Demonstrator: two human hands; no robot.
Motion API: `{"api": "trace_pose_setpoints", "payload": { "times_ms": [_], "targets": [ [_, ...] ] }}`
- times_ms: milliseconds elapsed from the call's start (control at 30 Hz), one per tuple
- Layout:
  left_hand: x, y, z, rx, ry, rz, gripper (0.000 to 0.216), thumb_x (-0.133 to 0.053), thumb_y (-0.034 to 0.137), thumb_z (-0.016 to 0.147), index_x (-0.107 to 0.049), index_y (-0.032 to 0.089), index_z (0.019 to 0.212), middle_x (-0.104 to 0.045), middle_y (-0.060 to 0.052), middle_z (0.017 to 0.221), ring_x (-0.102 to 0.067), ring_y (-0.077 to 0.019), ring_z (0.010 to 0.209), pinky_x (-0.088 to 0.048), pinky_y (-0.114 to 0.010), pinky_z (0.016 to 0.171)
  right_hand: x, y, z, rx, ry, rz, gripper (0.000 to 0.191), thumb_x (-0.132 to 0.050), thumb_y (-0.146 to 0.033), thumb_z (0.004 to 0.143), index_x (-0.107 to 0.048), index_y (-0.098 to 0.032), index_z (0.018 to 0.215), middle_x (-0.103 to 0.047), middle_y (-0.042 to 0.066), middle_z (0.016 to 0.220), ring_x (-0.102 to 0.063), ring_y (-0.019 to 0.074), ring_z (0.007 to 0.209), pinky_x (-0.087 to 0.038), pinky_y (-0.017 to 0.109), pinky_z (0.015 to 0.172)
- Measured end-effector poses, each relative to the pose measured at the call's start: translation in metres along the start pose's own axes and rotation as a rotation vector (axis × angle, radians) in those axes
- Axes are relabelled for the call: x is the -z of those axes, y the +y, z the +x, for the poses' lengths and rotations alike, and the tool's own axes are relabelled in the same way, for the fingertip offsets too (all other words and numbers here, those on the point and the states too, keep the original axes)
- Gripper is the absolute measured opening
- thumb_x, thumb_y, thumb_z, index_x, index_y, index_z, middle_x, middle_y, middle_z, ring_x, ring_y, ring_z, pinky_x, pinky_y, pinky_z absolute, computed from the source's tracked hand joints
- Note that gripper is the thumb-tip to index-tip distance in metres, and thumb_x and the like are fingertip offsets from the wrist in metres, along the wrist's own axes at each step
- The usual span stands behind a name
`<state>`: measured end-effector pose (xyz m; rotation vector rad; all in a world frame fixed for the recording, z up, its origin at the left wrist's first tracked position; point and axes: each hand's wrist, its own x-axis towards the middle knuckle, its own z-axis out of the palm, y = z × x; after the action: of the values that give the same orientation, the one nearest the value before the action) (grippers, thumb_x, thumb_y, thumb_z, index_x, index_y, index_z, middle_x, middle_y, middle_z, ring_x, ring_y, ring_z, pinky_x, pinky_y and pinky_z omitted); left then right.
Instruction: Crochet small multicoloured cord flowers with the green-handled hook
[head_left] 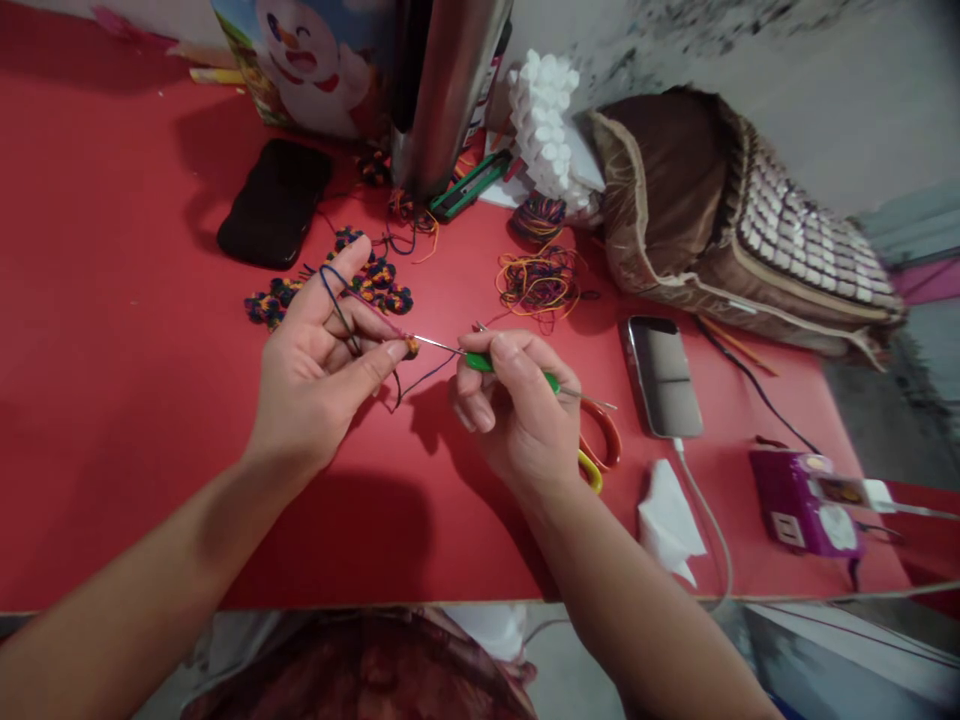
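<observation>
Between the thumb and fingers of my left hand is pinched a small multicoloured crochet piece. Dark yarn loops over the raised index finger and runs down behind the thumb. My right hand grips a crochet hook by its green handle, and the hook's metal shaft reaches left to the crochet piece. Its thin rear end pokes out to the right of the hand. Behind my left hand lie several crocheted pieces in dark blue, orange and red. A loose tangle of yarn rests beyond my right hand.
Scissors lie partly hidden by my right hand. To the right are a phone on a cable, a tissue, a purple box and a brown cushion. A black phone, green cutter and metal cylinder sit farther back.
</observation>
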<state>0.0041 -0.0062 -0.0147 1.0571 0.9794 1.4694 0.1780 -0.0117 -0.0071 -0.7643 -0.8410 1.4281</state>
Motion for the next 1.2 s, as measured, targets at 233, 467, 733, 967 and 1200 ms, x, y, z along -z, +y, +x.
{"api": "trace_pose_setpoints", "payload": {
  "times_ms": [233,467,733,967,1200],
  "targets": [
    [0.001,-0.003,-0.001,-0.044,0.021,0.059,0.062,-0.088,0.011,0.090,-0.079,0.035,0.146,-0.073,0.000,0.090,-0.068,-0.0164,0.070,-0.059,-0.026,0.052,0.002,-0.001,0.000,0.043,0.013,-0.055,0.014,-0.090,-0.037,0.097,-0.094,-0.025,0.090,-0.077,-0.002,0.062,-0.050,0.0044,0.036,-0.046,0.017,0.038],
    [-0.001,0.000,-0.002,-0.014,-0.024,0.061,0.063,-0.086,0.011,0.091,-0.075,0.031,0.150,-0.073,0.001,0.089,-0.067,-0.0154,0.068,-0.064,-0.029,0.060,0.006,0.002,0.001,0.092,0.020,-0.128,0.018,-0.092,-0.044,0.096,-0.093,-0.026,0.091,-0.080,-0.002,0.066,-0.053,0.0054,0.039,-0.049,0.020,0.041],
    [-0.004,0.003,-0.002,0.038,-0.036,0.045,0.087,-0.093,0.014,0.085,-0.062,0.033,0.163,-0.072,0.003,0.088,-0.068,-0.0154,0.066,-0.066,-0.031,0.060,0.010,0.008,-0.008,0.146,-0.058,-0.199,0.010,-0.092,-0.034,0.099,-0.093,-0.031,0.109,-0.086,-0.002,0.083,-0.068,0.0082,0.055,-0.059,0.024,0.057],
    [-0.003,0.009,0.000,0.123,-0.116,0.026,0.100,-0.094,0.014,0.082,-0.055,0.036,0.171,-0.069,0.005,0.087,-0.061,-0.0132,0.062,-0.062,-0.030,0.057,0.006,0.002,0.000,0.015,-0.043,-0.063,0.008,-0.094,-0.034,0.093,-0.093,-0.026,0.096,-0.083,-0.001,0.073,-0.059,0.0073,0.047,-0.053,0.023,0.049],
    [-0.002,0.013,-0.001,0.125,-0.184,0.097,0.097,-0.089,0.014,0.084,-0.053,0.031,0.172,-0.072,0.004,0.086,-0.062,-0.0149,0.064,-0.056,-0.030,0.060,0.005,-0.010,0.006,-0.070,-0.053,-0.015,0.008,-0.083,-0.021,0.086,-0.088,-0.021,0.080,-0.074,-0.001,0.058,-0.044,0.0051,0.037,-0.039,0.019,0.039]
  ]
}}
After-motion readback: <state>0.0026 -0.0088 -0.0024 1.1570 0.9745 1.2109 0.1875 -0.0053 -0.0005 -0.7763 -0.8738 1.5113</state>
